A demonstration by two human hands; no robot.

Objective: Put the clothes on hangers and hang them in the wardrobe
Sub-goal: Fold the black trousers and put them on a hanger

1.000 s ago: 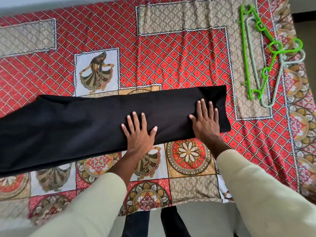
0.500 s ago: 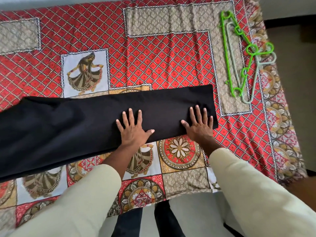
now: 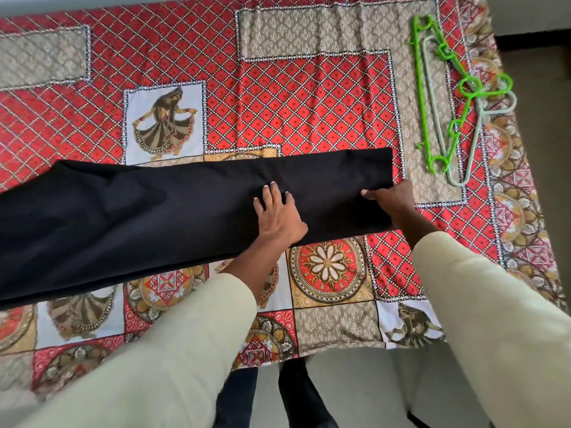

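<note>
Right grip (image 3: 390,200) pinching black garment's (image 3: 154,217) end

No readable text, labels, brands or numbers anywhere in view. The bedspread (image 3: 309,97) carries only printed patterns and dancer figures, no lettering. The black garment (image 3: 154,211) shows no tag or logo. The hangers (image 3: 432,97) at far right bear no legible markings.
</note>
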